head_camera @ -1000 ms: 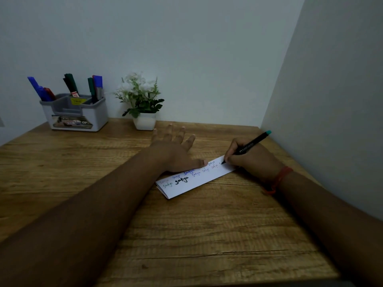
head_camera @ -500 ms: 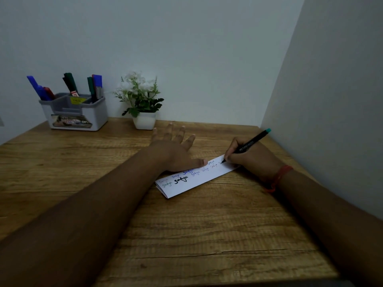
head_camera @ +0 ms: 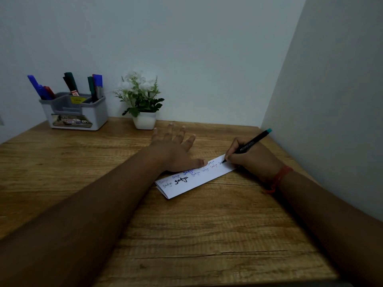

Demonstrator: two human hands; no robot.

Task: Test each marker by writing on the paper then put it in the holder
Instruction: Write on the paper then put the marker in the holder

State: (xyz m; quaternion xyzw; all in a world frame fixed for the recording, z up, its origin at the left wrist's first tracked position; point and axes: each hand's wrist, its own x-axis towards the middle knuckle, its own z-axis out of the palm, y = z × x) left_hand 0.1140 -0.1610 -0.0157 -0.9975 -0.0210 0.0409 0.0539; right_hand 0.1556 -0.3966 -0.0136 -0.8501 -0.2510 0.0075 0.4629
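Observation:
A folded white paper strip (head_camera: 192, 183) lies on the wooden table (head_camera: 207, 235), covered with several handwritten words. My right hand (head_camera: 252, 158) grips a black marker with a teal end (head_camera: 251, 142), its tip touching the paper's right end. My left hand (head_camera: 176, 150) lies flat with fingers spread, thumb pressing the paper's upper edge. A grey holder (head_camera: 74, 114) stands at the back left with several markers (head_camera: 71, 84) upright in it.
A small potted plant in a white pot (head_camera: 144, 121) stands beside the holder against the back wall. A wall runs close along the table's right side, just past my right hand.
The marker tip has crept slightly rightward along the paper, adding fresh strokes at its right end. My left hand stays in place.

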